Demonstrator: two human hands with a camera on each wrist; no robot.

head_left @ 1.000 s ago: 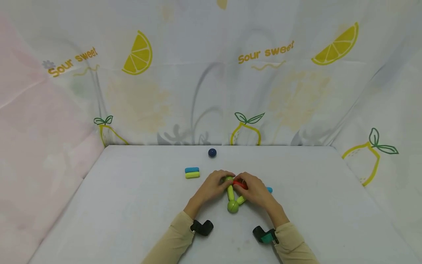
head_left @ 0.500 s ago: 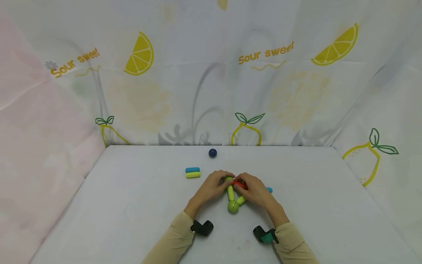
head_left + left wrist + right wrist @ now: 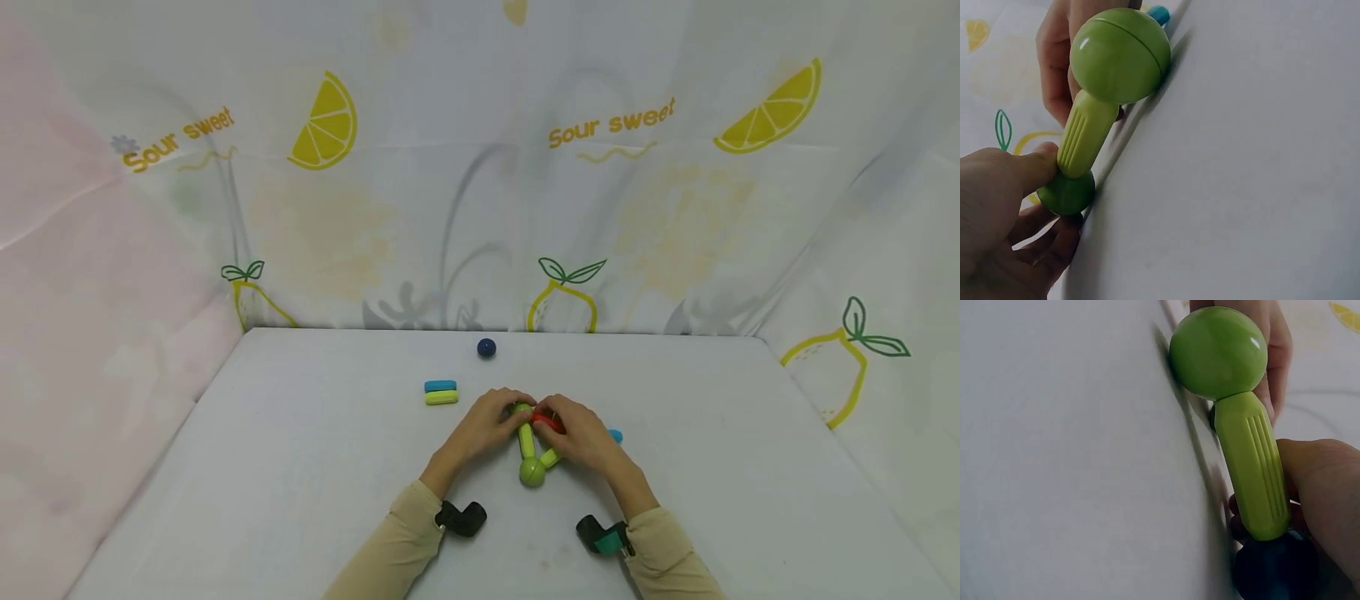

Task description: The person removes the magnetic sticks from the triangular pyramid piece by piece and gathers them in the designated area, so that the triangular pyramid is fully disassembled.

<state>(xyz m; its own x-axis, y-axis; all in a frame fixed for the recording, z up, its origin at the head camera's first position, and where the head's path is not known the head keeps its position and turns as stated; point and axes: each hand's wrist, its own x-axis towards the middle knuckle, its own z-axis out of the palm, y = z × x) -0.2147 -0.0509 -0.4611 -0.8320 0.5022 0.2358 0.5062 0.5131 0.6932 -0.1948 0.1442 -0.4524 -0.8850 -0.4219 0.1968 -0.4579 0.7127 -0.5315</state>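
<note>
A V of two yellow-green ridged rods spreads from a large green ball (image 3: 532,472), which points toward the person. My left hand (image 3: 491,421) grips a second green ball (image 3: 1067,192) at the far end of the left rod (image 3: 527,442), thumb on the near side and fingers behind. A red rod (image 3: 550,421) lies between the two hands; my right hand (image 3: 583,432) pinches it. The right rod (image 3: 1250,469) runs under that hand to a dark blue ball (image 3: 1275,565). Beyond the right hand a blue rod's end (image 3: 616,436) sticks out, the remainder hidden.
A blue rod (image 3: 440,386) and a yellow-green rod (image 3: 442,398) lie side by side left of the hands. Near the far edge of the white table (image 3: 300,500) sits a loose dark blue ball (image 3: 487,348). A lemon-printed cloth (image 3: 450,192) hangs behind.
The head view has shifted slightly. Both hands keep their holds on the green ball and the red rod, with hardly any visible movement.
</note>
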